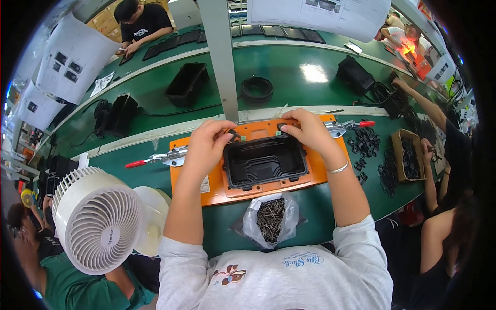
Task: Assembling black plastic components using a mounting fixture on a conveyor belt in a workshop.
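Note:
A black rectangular box (pixel 266 164) with an open top sits in an orange fixture (pixel 212 187) on the green bench. At the box's far left corner, my left hand (pixel 209 142) pinches a small black part (pixel 233 135) between thumb and fingers. My right hand (pixel 310 133) is at the far right corner, its thumb and fingers closed on another small black part (pixel 281 127). Red-handled toggle clamps stand on both sides of the fixture, the left clamp (pixel 173 156) and the right clamp (pixel 341 127). Close to me, a clear plastic bag (pixel 251 219) holds many thin metal pins (pixel 270 219).
A white fan (pixel 106 222) stands at the left. To the right lie piles of small black parts (pixel 365 142) and a cardboard box (pixel 398 147) of more, near a co-worker's arm (pixel 431 111). A metal post (pixel 221 62) rises beyond the fixture; black boxes and a cable coil (pixel 257 89) lie behind.

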Motion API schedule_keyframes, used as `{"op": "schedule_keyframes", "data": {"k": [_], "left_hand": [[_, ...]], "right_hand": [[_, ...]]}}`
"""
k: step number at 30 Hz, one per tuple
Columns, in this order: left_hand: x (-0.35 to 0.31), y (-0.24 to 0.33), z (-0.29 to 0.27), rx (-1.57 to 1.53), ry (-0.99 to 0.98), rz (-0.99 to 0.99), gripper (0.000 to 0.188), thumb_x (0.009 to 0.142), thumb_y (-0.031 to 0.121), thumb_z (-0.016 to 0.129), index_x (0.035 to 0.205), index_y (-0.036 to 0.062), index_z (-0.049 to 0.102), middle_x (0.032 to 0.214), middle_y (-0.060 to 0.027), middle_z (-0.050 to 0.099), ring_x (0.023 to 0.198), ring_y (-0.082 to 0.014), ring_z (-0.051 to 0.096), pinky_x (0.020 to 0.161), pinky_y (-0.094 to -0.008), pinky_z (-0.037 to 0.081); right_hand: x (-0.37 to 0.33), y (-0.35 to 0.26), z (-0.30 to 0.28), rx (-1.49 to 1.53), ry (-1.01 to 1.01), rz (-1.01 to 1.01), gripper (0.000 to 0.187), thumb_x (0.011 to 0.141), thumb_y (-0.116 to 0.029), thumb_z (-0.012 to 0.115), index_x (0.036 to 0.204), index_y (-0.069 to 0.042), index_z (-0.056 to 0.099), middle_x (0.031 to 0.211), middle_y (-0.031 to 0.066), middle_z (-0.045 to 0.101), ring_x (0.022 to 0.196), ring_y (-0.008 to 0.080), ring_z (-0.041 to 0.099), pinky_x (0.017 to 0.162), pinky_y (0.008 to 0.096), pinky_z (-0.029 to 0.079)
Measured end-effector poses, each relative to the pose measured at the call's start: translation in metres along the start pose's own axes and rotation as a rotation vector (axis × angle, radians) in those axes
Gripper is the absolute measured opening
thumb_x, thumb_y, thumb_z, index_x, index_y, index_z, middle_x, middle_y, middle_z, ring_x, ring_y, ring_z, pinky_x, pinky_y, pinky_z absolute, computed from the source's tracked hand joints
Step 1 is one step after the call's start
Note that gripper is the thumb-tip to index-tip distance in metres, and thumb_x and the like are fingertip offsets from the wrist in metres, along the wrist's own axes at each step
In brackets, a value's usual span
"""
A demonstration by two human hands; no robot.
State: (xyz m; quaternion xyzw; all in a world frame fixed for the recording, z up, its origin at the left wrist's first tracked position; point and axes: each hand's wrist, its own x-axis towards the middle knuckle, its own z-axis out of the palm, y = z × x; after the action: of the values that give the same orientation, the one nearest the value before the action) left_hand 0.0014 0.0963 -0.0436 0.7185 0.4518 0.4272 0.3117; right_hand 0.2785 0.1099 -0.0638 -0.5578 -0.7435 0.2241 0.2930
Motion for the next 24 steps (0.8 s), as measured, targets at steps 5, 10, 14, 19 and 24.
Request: {"op": "schedule_keyframes", "data": {"k": [5, 10, 14, 19, 24], "left_hand": [[0.014, 0.009, 0.005, 0.106, -0.160, -0.053, 0.014, 0.084, -0.005, 0.061, 0.097, -0.0013, 0.064, 0.085, -0.0113, 0.056, 0.078, -0.0232, 0.059, 0.071, -0.0317, 0.049], [0.023, 0.005, 0.005, 0.276, -0.259, -0.007, 0.010, 0.084, 0.000, 0.062, 0.093, -0.0022, 0.065, 0.089, -0.0156, 0.059, 0.086, -0.0322, 0.061, 0.078, -0.0377, 0.049], [0.029, -0.001, 0.010, 0.362, -0.257, 0.050, 0.007, 0.082, 0.000, 0.064, 0.088, -0.0024, 0.064, 0.086, -0.0142, 0.059, 0.082, -0.0306, 0.059, 0.074, -0.0369, 0.048], [0.034, -0.004, 0.015, 0.385, -0.218, 0.067, 0.006, 0.079, -0.002, 0.066, 0.083, -0.0036, 0.062, 0.082, -0.0139, 0.058, 0.075, -0.0280, 0.059, 0.067, -0.0358, 0.048], [0.037, -0.004, 0.018, 0.408, -0.214, -0.019, 0.007, 0.076, -0.004, 0.065, 0.078, -0.0049, 0.058, 0.078, -0.0146, 0.059, 0.072, -0.0291, 0.059, 0.064, -0.0353, 0.047]], "right_hand": [[-0.009, -0.006, 0.003, -0.002, 0.102, 0.023, 0.031, 0.079, -0.020, 0.073, 0.101, 0.000, 0.068, 0.093, 0.0181, 0.066, 0.084, 0.0320, 0.065, 0.078, 0.0385, 0.051], [-0.017, -0.001, 0.004, 0.021, 0.220, 0.050, 0.031, 0.078, -0.021, 0.073, 0.100, 0.001, 0.068, 0.088, 0.0168, 0.064, 0.079, 0.0323, 0.063, 0.075, 0.0399, 0.050], [-0.015, 0.000, 0.002, -0.058, 0.190, -0.004, 0.030, 0.078, -0.021, 0.073, 0.098, 0.001, 0.067, 0.087, 0.0158, 0.064, 0.078, 0.0324, 0.062, 0.073, 0.0403, 0.050], [-0.014, -0.003, 0.006, -0.121, 0.215, -0.018, 0.025, 0.079, -0.019, 0.072, 0.095, -0.001, 0.067, 0.086, 0.0141, 0.063, 0.079, 0.0325, 0.062, 0.073, 0.0406, 0.050], [-0.012, -0.004, 0.011, -0.150, 0.267, -0.058, 0.018, 0.077, -0.014, 0.071, 0.091, -0.002, 0.068, 0.082, 0.0130, 0.062, 0.080, 0.0328, 0.061, 0.072, 0.0412, 0.050]]}}
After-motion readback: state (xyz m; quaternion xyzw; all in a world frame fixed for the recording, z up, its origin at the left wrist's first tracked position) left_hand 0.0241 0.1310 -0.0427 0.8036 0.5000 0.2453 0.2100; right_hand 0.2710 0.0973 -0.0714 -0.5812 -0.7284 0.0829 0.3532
